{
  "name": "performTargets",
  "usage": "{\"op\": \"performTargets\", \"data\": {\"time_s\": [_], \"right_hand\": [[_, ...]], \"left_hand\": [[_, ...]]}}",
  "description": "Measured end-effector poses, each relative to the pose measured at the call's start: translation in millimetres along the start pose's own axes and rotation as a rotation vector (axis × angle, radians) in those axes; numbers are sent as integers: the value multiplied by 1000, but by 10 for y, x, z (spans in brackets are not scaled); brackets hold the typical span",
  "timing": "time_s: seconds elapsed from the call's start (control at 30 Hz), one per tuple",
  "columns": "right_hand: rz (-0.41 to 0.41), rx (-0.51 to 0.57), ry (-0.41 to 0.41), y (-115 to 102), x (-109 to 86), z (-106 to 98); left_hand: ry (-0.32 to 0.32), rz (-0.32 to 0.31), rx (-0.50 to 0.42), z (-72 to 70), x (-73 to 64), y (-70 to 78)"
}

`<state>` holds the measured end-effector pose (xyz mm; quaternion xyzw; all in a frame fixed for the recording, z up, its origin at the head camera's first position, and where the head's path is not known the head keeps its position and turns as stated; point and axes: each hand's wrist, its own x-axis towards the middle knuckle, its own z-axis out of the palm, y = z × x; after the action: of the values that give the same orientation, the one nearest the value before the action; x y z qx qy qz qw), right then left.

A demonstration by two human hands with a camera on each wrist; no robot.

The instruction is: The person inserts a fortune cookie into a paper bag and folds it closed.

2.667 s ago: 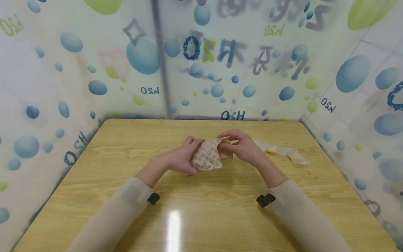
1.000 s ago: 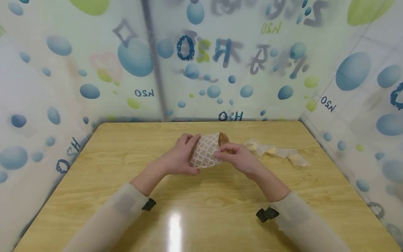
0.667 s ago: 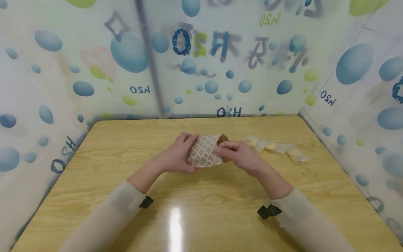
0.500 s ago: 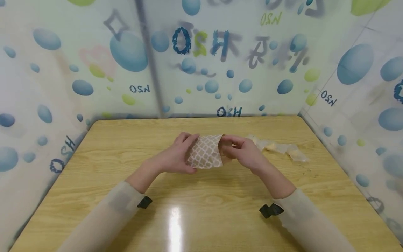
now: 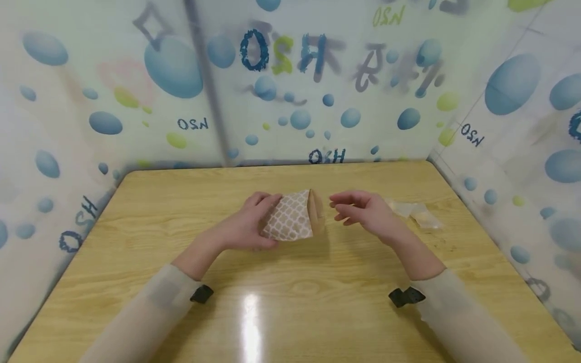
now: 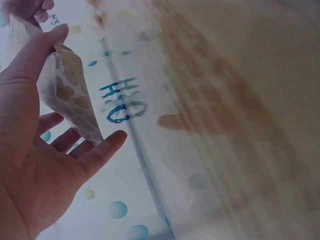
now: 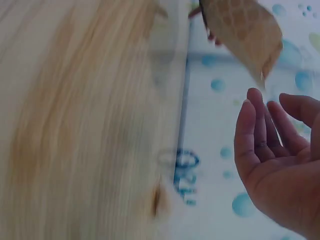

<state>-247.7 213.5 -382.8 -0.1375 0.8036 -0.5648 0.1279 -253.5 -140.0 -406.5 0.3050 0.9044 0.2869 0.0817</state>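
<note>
A small paper bag, tan with a white lattice pattern, is held above the table on its side, its mouth spread toward the right. My left hand grips its closed end between thumb and fingers. In the left wrist view the bag appears between the thumb and fingers of that hand. My right hand stands apart to the right of the bag's mouth, fingers loosely bent, holding nothing. The right wrist view shows this hand below the bag. What is inside the bag cannot be seen.
Small clear packets with pale yellowish contents lie on the wooden table behind the right hand, which partly hides them. A wall covering with blue and green dots encloses the table at the back and sides.
My right hand has left the bag's mouth, where its fingers were working at the edge, and moved right. The bag's mouth is spread wider. The left hand keeps its hold.
</note>
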Motion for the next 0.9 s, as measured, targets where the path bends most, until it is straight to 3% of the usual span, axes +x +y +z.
{"op": "performTargets", "data": {"time_s": [0.23, 0.5, 0.7, 0.9], "right_hand": [[25, -125, 160, 244, -223, -721], [88, -340, 245, 666, -507, -1416], [183, -386, 223, 840, -640, -1675], [296, -466, 132, 941, -664, -1804]], "left_hand": [[31, 4, -22, -35, -20, -40], [24, 7, -24, -37, -8, 47], [13, 4, -47, -42, -70, 127], [28, 6, -52, -72, -164, 130]]}}
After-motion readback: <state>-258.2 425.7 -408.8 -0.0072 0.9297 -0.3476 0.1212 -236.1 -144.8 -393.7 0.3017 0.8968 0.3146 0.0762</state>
